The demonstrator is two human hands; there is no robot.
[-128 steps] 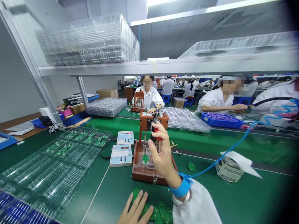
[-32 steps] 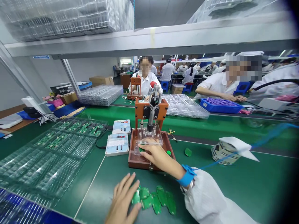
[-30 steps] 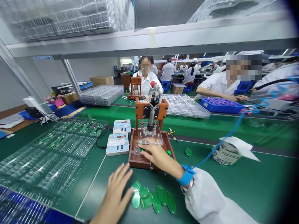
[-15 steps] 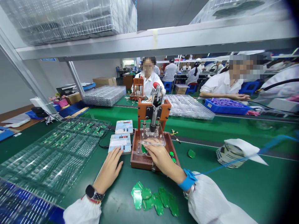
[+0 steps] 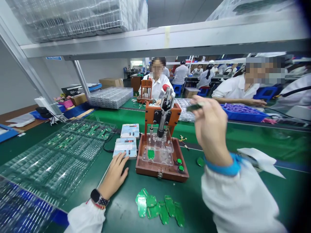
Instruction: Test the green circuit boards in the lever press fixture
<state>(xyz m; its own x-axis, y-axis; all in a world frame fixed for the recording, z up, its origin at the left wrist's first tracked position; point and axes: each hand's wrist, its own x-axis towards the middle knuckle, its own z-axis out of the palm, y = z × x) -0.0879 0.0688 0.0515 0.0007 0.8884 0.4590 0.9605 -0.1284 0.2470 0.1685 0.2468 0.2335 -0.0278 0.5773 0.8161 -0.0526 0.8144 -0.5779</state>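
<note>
The right hand (image 5: 211,124) pinches a small board (image 5: 195,107) up in the air, right of the press (image 5: 160,132). The left hand (image 5: 116,171) lies loose and flat, fingers over a little box (image 5: 122,147) with red numbers (image 5: 129,141). One green piece (image 5: 151,154) sits on the press's clear plate (image 5: 167,158). More green pieces (image 5: 164,212) lie in front.

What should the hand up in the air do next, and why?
Perhaps the right hand should lower its dark piece to the table: it's pinched up in the air, and the clear plate already bears a green board.
</note>
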